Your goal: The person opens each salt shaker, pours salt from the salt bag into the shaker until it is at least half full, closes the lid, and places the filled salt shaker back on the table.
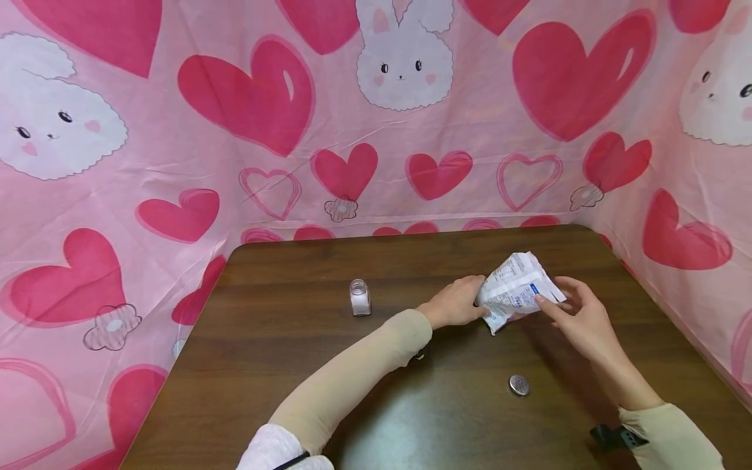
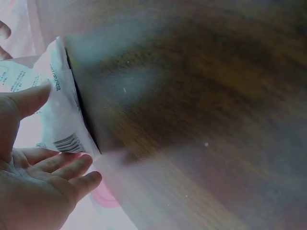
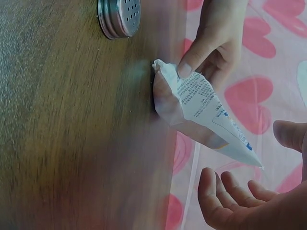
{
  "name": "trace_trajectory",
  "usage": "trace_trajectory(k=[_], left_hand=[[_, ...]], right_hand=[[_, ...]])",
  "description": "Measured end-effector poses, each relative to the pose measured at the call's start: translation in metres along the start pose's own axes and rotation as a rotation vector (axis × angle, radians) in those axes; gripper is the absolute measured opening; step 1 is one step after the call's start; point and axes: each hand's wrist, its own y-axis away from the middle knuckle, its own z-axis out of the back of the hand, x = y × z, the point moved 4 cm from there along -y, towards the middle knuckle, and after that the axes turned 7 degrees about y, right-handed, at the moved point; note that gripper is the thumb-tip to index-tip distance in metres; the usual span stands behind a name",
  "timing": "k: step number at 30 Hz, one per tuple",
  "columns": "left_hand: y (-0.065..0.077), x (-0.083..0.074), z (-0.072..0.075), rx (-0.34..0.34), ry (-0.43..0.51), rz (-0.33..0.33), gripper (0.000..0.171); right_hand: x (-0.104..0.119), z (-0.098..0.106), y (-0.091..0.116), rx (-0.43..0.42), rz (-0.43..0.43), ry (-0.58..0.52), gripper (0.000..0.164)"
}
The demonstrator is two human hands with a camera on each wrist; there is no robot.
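Note:
A white plastic packet [image 1: 514,287] with blue and black print is tilted over the right part of the table. My left hand [image 1: 455,301] grips its left end, thumb on the printed face and fingers beneath, near a barcode in the left wrist view. Around the packet's pointed right end, my right hand [image 3: 259,206] is spread, thumb and fingers apart; the right wrist view shows a gap between them and the packet. A small glass shaker jar [image 1: 360,299], uncapped and partly filled with something white, stands left of my left hand. Its perforated metal lid [image 1: 519,385] lies nearer the front.
The dark wooden table [image 1: 282,339] carries all these things. Pink cloth [image 1: 388,130] with hearts and rabbits hangs behind it and along both sides. A dark band [image 1: 617,437] is on my right wrist.

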Motion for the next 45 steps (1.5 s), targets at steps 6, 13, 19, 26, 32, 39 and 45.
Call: trace_trajectory(k=[6, 13, 19, 26, 32, 39, 45], left_hand=[[0.002, 0.002, 0.002, -0.005, 0.002, -0.002, 0.066], [0.004, 0.005, 0.000, -0.006, -0.002, 0.012, 0.071], [0.006, 0.006, 0.000, -0.006, 0.003, 0.023, 0.074], [0.007, 0.007, 0.001, 0.000, -0.005, 0.035, 0.080], [0.014, 0.001, 0.007, -0.006, -0.029, 0.029, 0.081], [0.033, -0.017, 0.029, -0.024, -0.032, -0.083, 0.075], [0.066, -0.026, 0.053, -0.008, 0.031, -0.161, 0.073]], right_hand=[[0.002, -0.002, -0.003, 0.028, 0.014, 0.033, 0.073], [0.004, -0.001, -0.008, 0.022, 0.050, 0.070, 0.072], [0.005, 0.000, -0.011, 0.018, 0.057, 0.083, 0.072], [0.003, -0.002, -0.012, -0.005, 0.043, 0.087, 0.071], [0.004, 0.002, -0.014, -0.059, 0.050, 0.154, 0.070], [0.007, 0.007, -0.013, -0.124, 0.098, 0.241, 0.067], [0.017, 0.014, -0.004, -0.250, 0.159, 0.312, 0.048]])
